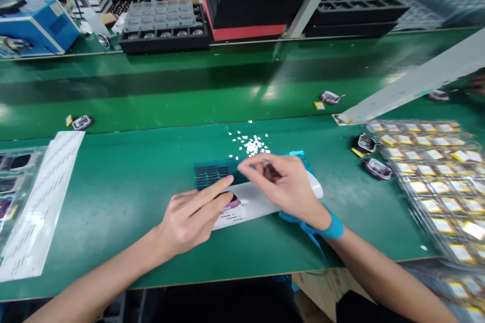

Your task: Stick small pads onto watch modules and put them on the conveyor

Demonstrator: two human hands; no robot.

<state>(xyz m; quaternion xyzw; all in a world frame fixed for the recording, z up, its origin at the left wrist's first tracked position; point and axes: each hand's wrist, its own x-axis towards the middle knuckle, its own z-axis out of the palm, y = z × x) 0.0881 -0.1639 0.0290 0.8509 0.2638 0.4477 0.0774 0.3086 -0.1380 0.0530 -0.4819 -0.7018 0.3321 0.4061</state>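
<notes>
My left hand (193,212) rests over a small purple device (232,203), its index and middle fingers stretched across it. The device lies on a white printed strip (261,199). Above the strip's right part, my right hand (286,181) is closed with thumb and index pinched; a dark, blurred object shows in its palm, too unclear to name. A blue band circles the right wrist. Beneath the hands is a teal sheet with rows of dark pieces (212,174). Small white scraps (253,146) lie scattered just beyond it.
Clear trays of yellow-edged parts (432,171) fill the right side. Near them lie opened devices (378,168). On the left are a white paper strip (45,202) and a clear tray (22,161). A white post (413,81) slants at the right; black trays (164,40) stand behind.
</notes>
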